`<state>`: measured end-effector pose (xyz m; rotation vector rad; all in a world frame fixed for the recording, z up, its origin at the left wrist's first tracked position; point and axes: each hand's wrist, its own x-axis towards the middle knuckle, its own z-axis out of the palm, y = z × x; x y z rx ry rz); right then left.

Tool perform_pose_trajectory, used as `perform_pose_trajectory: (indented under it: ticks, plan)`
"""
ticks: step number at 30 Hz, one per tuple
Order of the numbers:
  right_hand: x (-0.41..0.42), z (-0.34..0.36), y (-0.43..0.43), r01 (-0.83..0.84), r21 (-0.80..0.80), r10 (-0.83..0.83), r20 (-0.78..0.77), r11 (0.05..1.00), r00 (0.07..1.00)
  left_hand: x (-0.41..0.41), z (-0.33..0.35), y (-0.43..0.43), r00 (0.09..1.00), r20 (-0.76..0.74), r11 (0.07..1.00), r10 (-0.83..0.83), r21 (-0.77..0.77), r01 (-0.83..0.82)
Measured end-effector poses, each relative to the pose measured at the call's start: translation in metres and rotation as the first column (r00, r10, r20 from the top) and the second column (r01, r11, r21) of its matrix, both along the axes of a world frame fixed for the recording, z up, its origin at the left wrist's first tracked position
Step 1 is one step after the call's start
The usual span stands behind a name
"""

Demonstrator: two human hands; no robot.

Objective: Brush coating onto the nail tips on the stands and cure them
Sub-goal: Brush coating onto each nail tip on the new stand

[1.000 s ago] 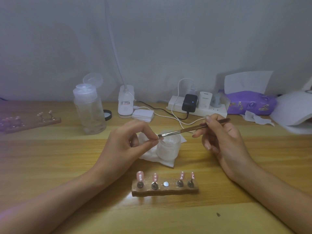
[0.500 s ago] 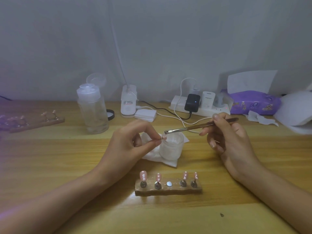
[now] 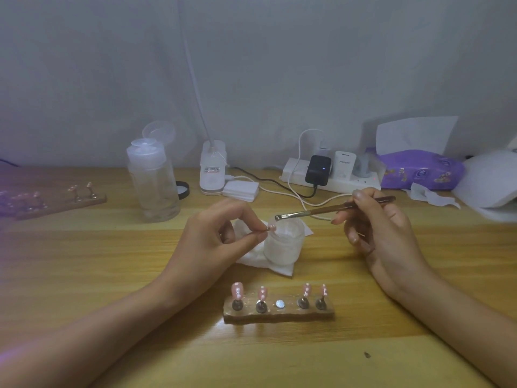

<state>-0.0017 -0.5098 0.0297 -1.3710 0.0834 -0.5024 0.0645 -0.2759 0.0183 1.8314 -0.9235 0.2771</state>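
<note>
Head: left hand (image 3: 212,242) pinches pink nail tip (image 3: 272,227); right hand (image 3: 383,231) grips slim brush (image 3: 321,211) by frosted jar (image 3: 284,243).

You have only one view, from the camera on your head. It faces forward and down, near the wooden surface (image 3: 84,275); the left hand (image 3: 212,242) and right hand (image 3: 383,236) sit in the centre, the wall (image 3: 251,65) behind.

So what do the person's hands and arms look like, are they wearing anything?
Both arms are bare right up to the picture's edge: no sleeves show. The left hand and the right hand wear no gloves, and I can see no rings, watch or bracelet. The fingernails on the right hand look fairly long.
</note>
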Motion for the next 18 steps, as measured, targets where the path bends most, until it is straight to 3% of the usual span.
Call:
perform_pose_trajectory:
  ticks: [3, 7, 18]
  plan:
    - [-0.0009, 0.0012, 0.0029, -0.056, -0.04, 0.057, 0.023, 0.998, 0.998, 0.0001, -0.0003, 0.0002, 1.0, 0.001, 1.0, -0.002, 0.009, 0.002]
    - [-0.001, 0.0004, 0.0005, 0.011, -0.032, -0.012, -0.031, 0.999, 0.999, -0.0005, -0.0002, 0.0001, 1.0, -0.001, 1.0, 0.007, 0.018, -0.007]
    - [-0.0012, 0.0009, 0.0014, -0.013, -0.019, 0.013, 0.022, 1.0, 1.0, -0.0019, 0.0016, -0.0008, 0.999, -0.041, 1.0, -0.011, 0.006, 0.011]
